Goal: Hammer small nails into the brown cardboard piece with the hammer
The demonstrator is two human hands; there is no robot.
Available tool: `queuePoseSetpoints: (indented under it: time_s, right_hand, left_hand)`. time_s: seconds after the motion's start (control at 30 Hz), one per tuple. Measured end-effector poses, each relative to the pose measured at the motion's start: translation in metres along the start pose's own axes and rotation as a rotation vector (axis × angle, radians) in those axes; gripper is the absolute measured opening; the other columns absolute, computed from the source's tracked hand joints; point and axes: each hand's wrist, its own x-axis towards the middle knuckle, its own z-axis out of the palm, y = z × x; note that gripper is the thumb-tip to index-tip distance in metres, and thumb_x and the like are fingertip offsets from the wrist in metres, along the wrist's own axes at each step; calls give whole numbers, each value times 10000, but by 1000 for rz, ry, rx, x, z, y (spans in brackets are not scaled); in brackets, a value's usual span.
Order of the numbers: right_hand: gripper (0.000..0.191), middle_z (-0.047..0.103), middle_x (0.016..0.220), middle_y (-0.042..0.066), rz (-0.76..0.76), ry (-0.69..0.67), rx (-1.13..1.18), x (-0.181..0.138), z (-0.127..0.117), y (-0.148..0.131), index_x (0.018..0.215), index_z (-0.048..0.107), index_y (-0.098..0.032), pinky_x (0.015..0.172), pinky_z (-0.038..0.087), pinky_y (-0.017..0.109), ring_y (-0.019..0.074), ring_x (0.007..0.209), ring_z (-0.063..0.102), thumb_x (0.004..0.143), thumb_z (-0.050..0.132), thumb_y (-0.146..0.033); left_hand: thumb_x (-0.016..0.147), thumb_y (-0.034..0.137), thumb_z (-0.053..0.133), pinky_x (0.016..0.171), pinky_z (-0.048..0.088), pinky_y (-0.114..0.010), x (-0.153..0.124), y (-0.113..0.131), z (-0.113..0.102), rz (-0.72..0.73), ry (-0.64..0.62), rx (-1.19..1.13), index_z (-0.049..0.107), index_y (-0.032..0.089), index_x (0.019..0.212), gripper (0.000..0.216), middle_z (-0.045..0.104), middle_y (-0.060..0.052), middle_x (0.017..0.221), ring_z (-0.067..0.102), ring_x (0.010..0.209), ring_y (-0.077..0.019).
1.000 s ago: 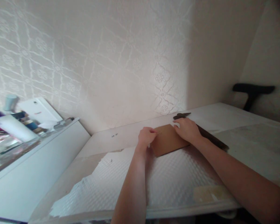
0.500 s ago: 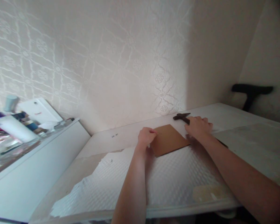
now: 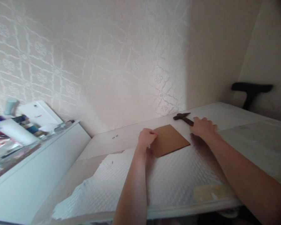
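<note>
A brown square board (image 3: 170,139) lies flat on the white table (image 3: 236,115), partly on a sheet of white bubble wrap (image 3: 159,181). My left hand (image 3: 146,139) pinches something small at the board's left corner, fingers closed; what it pinches is too small to tell. My right hand (image 3: 203,127) rests over the dark handle of a hammer (image 3: 183,117) just right of the board. The hammer's head points toward the wall.
A lower white shelf (image 3: 37,156) on the left carries several bottles and tubes (image 3: 16,131). Small dark bits (image 3: 114,136) lie on the table near the wall. A black chair arm (image 3: 250,89) stands at the far right. A patterned wall rises right behind the table.
My right hand has left the board's right side and slid right onto the hammer handle. My left hand has stayed at the board's left corner.
</note>
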Motion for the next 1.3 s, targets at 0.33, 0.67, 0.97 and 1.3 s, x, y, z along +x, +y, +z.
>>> queuePoseSetpoints:
  time_s: [0.33, 0.67, 0.97, 1.3]
  right_hand:
    - [404, 557, 1003, 220, -126, 54, 17, 0, -2, 4, 1171, 514, -90, 665, 442, 361, 298, 860, 598, 814, 363, -202]
    - [419, 557, 1097, 137, -488, 326, 161, -6, -7, -9, 1245, 485, -169, 713, 441, 332, 236, 860, 593, 836, 439, -244]
    - [360, 634, 1036, 82, -760, 366, 238, -9, -7, -13, 1198, 529, -173, 764, 425, 322, 224, 934, 552, 852, 432, -201]
    - [329, 639, 1067, 16, -854, 317, 271, -14, -18, -11, 1108, 590, -256, 697, 427, 286, 194, 904, 589, 802, 492, -186]
  left_hand:
    - [712, 161, 611, 725, 453, -236, 0, -2, 1, -4, -4, -31, 709, 199, 852, 176, 691, -23, 856, 622, 836, -166]
    - [690, 112, 610, 665, 458, -223, 3, -6, 5, 22, 12, -39, 696, 195, 846, 197, 685, -18, 797, 624, 774, -154]
    - [689, 103, 607, 661, 455, -206, 2, -3, 5, 8, 5, -54, 691, 195, 827, 186, 682, -14, 794, 623, 775, -143]
    - [703, 96, 600, 671, 458, -195, 3, -6, 7, 8, 16, -50, 660, 166, 846, 170, 682, -31, 837, 626, 784, -135]
